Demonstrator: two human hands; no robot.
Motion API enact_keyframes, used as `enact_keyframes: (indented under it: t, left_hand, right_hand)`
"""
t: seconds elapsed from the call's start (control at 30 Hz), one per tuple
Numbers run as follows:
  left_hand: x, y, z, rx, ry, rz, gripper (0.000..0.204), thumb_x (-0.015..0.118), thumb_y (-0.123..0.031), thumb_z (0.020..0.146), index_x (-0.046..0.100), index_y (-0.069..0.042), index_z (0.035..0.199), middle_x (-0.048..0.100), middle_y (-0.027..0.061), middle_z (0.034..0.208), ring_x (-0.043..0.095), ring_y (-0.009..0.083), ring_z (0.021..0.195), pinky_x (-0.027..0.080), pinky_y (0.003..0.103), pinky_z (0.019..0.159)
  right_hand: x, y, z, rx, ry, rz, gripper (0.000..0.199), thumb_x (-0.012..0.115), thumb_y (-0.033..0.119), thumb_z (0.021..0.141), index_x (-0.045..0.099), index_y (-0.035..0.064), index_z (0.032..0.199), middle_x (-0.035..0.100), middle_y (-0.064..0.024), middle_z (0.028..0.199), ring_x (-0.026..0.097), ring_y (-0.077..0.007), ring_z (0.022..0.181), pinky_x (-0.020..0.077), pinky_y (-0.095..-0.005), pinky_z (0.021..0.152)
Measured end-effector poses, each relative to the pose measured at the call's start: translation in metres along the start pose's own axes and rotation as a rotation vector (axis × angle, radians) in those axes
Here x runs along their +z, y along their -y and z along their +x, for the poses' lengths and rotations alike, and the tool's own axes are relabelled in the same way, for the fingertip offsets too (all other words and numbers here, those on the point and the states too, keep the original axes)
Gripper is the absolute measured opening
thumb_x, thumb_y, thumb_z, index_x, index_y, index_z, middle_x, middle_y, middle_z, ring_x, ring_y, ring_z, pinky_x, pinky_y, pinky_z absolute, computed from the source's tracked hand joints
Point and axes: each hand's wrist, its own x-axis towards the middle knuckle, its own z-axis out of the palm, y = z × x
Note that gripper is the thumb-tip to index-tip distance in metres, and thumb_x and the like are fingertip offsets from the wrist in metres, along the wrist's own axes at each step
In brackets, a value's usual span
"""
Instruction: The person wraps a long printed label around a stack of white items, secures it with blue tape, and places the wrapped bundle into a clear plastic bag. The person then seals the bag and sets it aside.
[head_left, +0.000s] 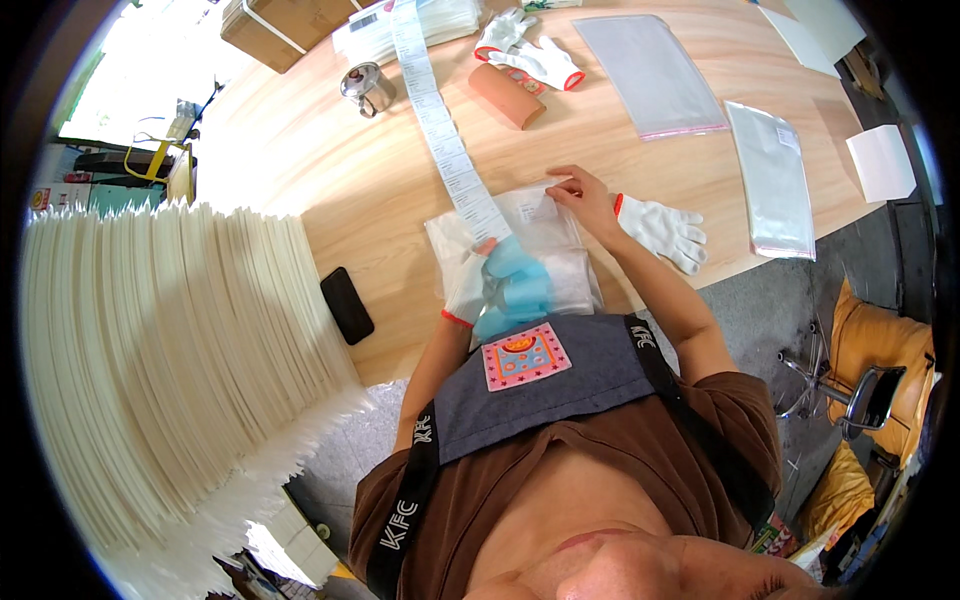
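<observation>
While the left hand (463, 287), in a white glove with a red cuff, lies over a clear plastic bag (562, 238), its bent fingers hold the lower end of a long white label strip (438, 122), and one bare fingertip (486, 246) shows at the strip's edge. Light-blue backing (520, 285) curls in loose folds just beside this hand, above the bag. The right hand (580, 198) is bare, its thumb and fingers bent close together at the bag's upper right edge; whether they pinch the plastic I cannot tell. The bag lies flat on the wooden table (270, 160), near the person's apron (600, 365), with the label strip running from its middle to the far side of the table. A spare white glove (662, 232) rests just beside the right forearm. Farther off lie a brown cardboard tube (507, 97), a metal cup (367, 90) and a pair of gloves (540, 64). To the left, a black phone (347, 305) sits near a tall stack of white sheets (180, 350), and more clear bags (655, 80) lie toward the right
</observation>
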Motion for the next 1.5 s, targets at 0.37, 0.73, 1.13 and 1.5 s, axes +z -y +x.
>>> enact_keyframes:
  t: [0.37,0.73,1.13,1.5]
  left_hand:
    - [0.041,-0.031,-0.026,0.324,0.063,-0.041,0.035,0.061,-0.014,0.089,0.051,0.004,0.118,0.062,0.0121,0.104,0.063,0.02,0.09,0.052,0.031,0.08]
    - [0.004,0.007,0.006,0.079,0.045,0.109,0.033,0.061,-0.001,0.085,0.053,-0.001,0.118,0.06,0.0057,0.112,0.057,0.017,0.099,0.046,0.027,0.085]
    - [0.015,0.003,0.008,0.03,-0.136,-0.049,0.017,0.055,-0.013,0.091,0.06,-0.001,0.102,0.062,0.005,0.087,0.057,0.0128,0.072,0.049,0.024,0.064]
    - [0.016,-0.006,0.003,-0.124,-0.013,-0.057,0.024,0.054,-0.026,0.092,0.057,-0.007,0.108,0.066,0.0037,0.092,0.064,0.0152,0.076,0.046,0.03,0.057]
  right_hand:
    - [-0.012,0.016,-0.079,-0.266,0.805,-0.701,0.015,0.064,0.02,0.084,0.067,0.0066,0.088,0.067,-0.006,0.079,0.063,-0.0162,0.071,0.0489,-0.0302,0.065]
    - [0.035,0.027,-0.034,-0.157,0.175,-0.269,0.016,0.065,0.018,0.082,0.068,0.0055,0.092,0.065,-0.0091,0.082,0.061,-0.02,0.079,0.0478,-0.0306,0.07]
    - [0.049,0.013,-0.049,-0.759,0.039,-0.729,0.008,0.07,0.021,0.074,0.066,0.0149,0.077,0.059,0.0008,0.075,0.058,-0.0183,0.073,0.0448,-0.0318,0.061]
    - [0.006,0.012,-0.01,0.285,0.214,0.218,0.013,0.068,0.016,0.083,0.069,0.0033,0.084,0.066,0.0009,0.081,0.054,-0.0043,0.068,0.0414,-0.0223,0.057]
